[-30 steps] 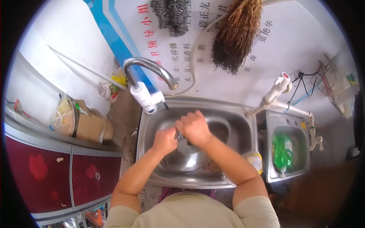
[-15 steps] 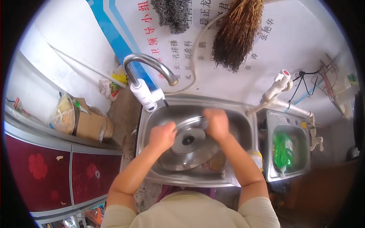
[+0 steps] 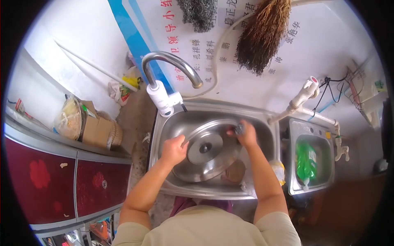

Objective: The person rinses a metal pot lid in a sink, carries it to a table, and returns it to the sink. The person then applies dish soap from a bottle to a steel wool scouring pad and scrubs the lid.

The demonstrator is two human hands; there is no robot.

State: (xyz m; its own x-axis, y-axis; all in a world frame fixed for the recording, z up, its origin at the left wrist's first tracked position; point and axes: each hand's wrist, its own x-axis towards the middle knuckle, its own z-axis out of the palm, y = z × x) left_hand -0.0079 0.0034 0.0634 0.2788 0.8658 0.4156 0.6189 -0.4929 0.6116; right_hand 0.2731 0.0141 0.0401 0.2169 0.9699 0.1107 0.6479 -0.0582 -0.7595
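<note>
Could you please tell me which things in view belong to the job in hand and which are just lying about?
In use:
metal lid, rim held by the left hand
scrubber, in the right hand
large sink, around the lid

Apparently just lying about:
green bottle in the small sink
cardboard box
broom

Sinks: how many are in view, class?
2: the large sink, with the metal lid in it, and the small sink to its right, with the green bottle in it.

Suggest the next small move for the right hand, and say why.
Probably draw the grey scrubber along the rim of the metal lid: the right hand holds it near the rim's right side, while the left hand grips the left.
</note>
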